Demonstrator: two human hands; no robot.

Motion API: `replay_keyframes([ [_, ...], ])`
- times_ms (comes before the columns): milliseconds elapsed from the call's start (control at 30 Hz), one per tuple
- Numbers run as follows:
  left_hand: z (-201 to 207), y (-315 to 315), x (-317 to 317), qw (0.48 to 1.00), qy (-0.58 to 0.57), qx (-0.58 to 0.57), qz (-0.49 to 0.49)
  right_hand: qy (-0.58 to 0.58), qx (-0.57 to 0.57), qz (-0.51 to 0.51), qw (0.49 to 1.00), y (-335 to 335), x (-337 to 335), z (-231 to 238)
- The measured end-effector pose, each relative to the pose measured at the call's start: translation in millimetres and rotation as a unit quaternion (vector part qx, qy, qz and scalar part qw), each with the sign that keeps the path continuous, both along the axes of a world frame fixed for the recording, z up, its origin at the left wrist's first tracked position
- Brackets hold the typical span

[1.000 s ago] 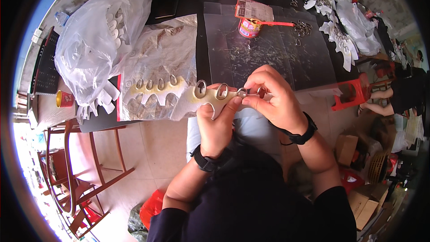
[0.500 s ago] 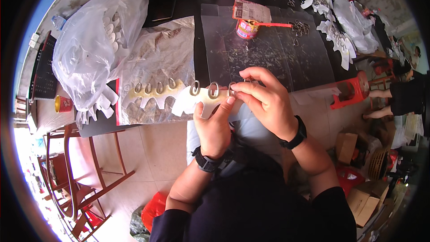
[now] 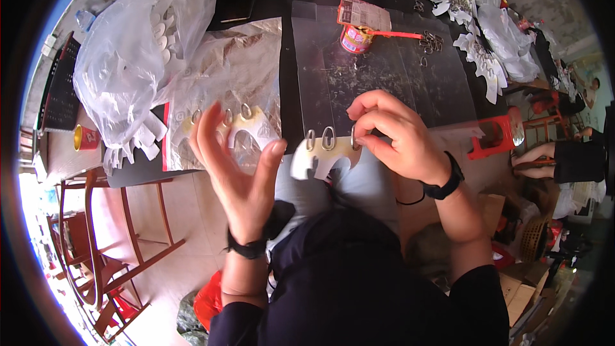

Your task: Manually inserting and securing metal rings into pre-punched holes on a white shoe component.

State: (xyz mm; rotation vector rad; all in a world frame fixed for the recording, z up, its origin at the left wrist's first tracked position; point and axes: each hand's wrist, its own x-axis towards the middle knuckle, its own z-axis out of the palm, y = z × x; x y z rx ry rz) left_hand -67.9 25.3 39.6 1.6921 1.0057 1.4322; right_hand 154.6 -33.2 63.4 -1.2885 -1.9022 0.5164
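The right hand (image 3: 398, 141) is pinching, between thumb and fingertips, the right end of a white, yellow-tinged scalloped card (image 3: 323, 160) that is carrying upright oval metal rings (image 3: 328, 138) along its far edge. The fingers are partly hiding that end, where one ring is sitting right at the fingertips. The card is hanging over the person's lap, just beyond the near edge of the black worktop (image 3: 288, 83), left of the right hand and right of the left hand.

The left hand (image 3: 240, 182) is holding nothing; its thumb and fingers are spreading apart, well clear of the held card. It is partly covering a second white scalloped card (image 3: 257, 129) with similar rings, which is lying on a silvery-brown plastic sheet (image 3: 246, 57) at the left.

Farther off, a pink-and-yellow round can (image 3: 355, 40) is standing on a clear plastic sheet (image 3: 327, 80), with a red stick (image 3: 403, 34) reaching right from it toward a small heap of loose metal rings (image 3: 432, 41). At far left, a bulky translucent plastic bag (image 3: 122, 57) is resting on the worktop.
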Motion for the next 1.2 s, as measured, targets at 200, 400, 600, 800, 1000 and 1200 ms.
replay_keyframes([
  [200,22,37,32,0.923,0.181,-0.077,-0.331,-0.042,0.022,0.047,0.998,17,-14,15],
  [400,-14,20,47,0.785,-0.181,-0.397,-0.439,-0.053,0.045,0.040,0.997,22,0,16],
  [600,-29,-21,47,0.670,-0.423,-0.536,-0.291,-0.150,0.178,0.027,0.972,11,-12,0],
  [800,-23,-40,42,0.647,-0.439,-0.558,-0.277,-0.109,0.189,0.037,0.975,-10,-7,-21],
  [1000,-20,-50,43,0.728,-0.395,-0.505,-0.241,-0.057,0.202,0.050,0.976,-19,-4,-33],
  [1200,-25,-42,41,0.624,-0.418,-0.573,-0.328,-0.057,0.210,0.033,0.976,-24,-2,-41],
])
